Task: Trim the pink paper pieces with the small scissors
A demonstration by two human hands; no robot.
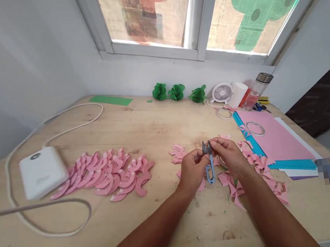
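A pair of thread snips (210, 171) with light blue handles and dark pointed blades is upright between my hands, blades toward the window and slightly apart. My left hand (192, 170) is closed on it, the thumb lying near the base of the blades. From the other side, the fingers of my right hand (228, 153) pinch at the right blade. Pink paper scraps (259, 163) lie under and around my right hand. Just beyond my left hand is a small group of pink cut pieces (177, 153). A round thing under my right palm is mostly hidden.
Many curved pink paper strips (119, 172) are spread on the left beside a white power bank (43, 172) and its cable (13, 177). Green paper puffs (176, 92), a small fan (222, 92) and a bottle (257, 91) line the back. Pink sheets (283, 135) lie right.
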